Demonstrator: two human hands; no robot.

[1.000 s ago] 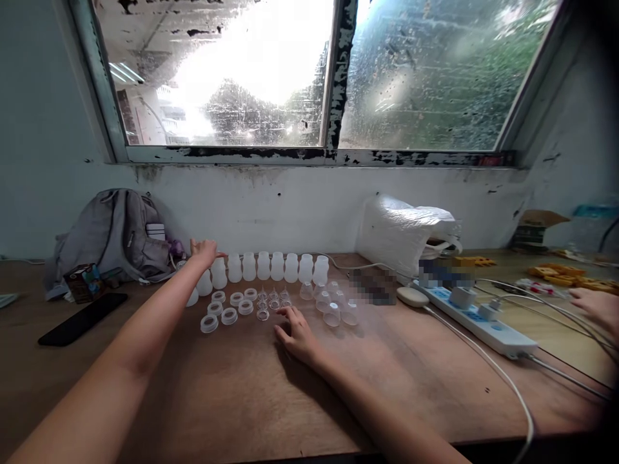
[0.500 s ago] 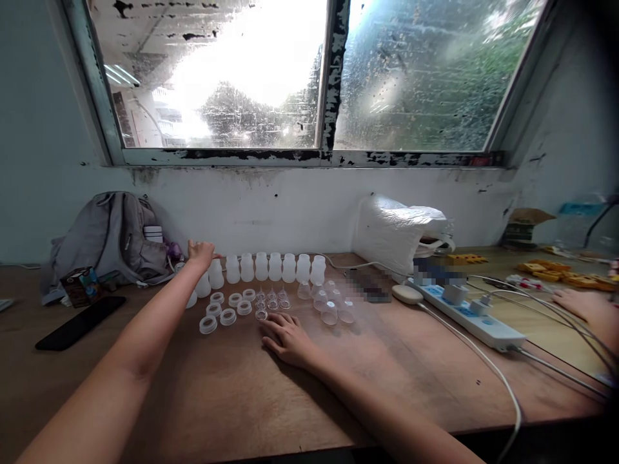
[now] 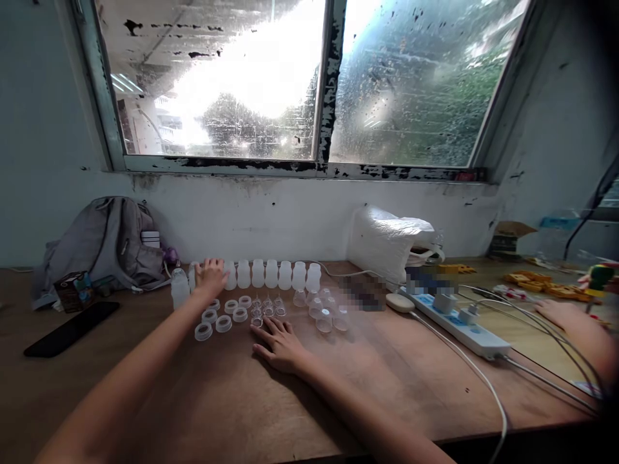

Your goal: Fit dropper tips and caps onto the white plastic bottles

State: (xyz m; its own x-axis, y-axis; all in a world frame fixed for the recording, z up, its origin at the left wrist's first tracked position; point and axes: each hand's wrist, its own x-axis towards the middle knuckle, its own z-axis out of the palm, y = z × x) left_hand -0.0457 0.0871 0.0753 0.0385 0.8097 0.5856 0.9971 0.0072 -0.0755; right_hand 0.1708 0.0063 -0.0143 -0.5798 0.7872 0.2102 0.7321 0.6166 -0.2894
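Observation:
A row of frosted white baby bottles (image 3: 258, 274) stands along the back of the wooden table. My left hand (image 3: 211, 278) reaches to the left part of this row, fingers spread and hiding some bottles; whether it touches one is unclear. At the row's left end is a bottle with a clear top (image 3: 180, 289). White screw rings (image 3: 223, 323) lie in front, beside small clear bottle teats (image 3: 267, 306). Just below the teats, my right hand (image 3: 280, 348) rests on the table, fingers apart and holding nothing. Clear domed caps (image 3: 324, 322) sit right of it.
A grey backpack (image 3: 104, 248), a small carton (image 3: 73, 290) and a black phone (image 3: 72, 328) are on the left. To the right are a white bag (image 3: 382, 245), a power strip (image 3: 464, 325) with cables, and another person's hand (image 3: 561, 316) near yellow parts.
My left hand has come down and slightly right, its fingers now spreading from a closed shape. My right hand stays in nearly the same place by the teats. The view has shifted slightly.

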